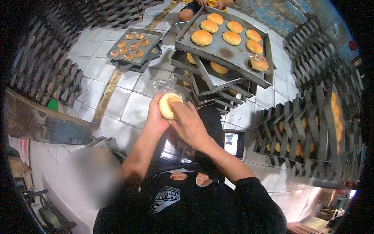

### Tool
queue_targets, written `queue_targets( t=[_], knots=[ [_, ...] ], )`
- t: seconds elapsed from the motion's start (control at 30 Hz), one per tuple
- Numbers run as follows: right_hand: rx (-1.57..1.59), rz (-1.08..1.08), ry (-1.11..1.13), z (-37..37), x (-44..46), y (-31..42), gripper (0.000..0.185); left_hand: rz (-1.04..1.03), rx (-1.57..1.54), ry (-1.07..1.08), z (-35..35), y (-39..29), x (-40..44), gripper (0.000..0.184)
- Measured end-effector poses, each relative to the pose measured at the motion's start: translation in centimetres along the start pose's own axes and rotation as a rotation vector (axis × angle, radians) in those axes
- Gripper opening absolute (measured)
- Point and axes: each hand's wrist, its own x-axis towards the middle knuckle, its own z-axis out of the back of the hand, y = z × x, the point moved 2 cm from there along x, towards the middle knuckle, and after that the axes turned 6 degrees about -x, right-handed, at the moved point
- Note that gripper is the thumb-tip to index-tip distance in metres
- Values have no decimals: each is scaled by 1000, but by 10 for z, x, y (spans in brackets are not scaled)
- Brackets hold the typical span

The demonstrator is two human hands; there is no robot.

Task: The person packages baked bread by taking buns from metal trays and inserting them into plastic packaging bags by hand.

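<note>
A round pale bun (166,106) is in my left hand (156,117), whose fingers wrap round its left side and underside. My right hand (191,124) reaches over the bun's right side, its fingertips pressed at the middle of the bun. Clear plastic (165,85) lies just beyond the bun, and more shiny plastic (175,148) rests on my lap below my hands. Ahead to the right, a large metal tray (212,48) on a staggered stack holds several golden buns (231,38); one at its near right corner (258,63) looks wrapped in plastic.
Another tray (152,36) with several small wrapped buns sits at the upper left. Tall tray stacks (307,124) line both sides, some on the right holding buns. A person (187,15) sits beyond the large tray. A low wall edge (50,121) is at the left.
</note>
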Motion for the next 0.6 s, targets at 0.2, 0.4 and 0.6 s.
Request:
queue_targets(
  t=[0.2,0.4,0.6],
  knots=[
    [-57,111,-36,-3,12,-1,52,-144,26,117,-8,3,-26,44],
    [-249,169,-12,15,32,-8,63,-343,195,99,-32,31,-35,51],
    [-394,88,84,1,49,-21,46,-324,6,107,-18,17,27,53]
  ],
)
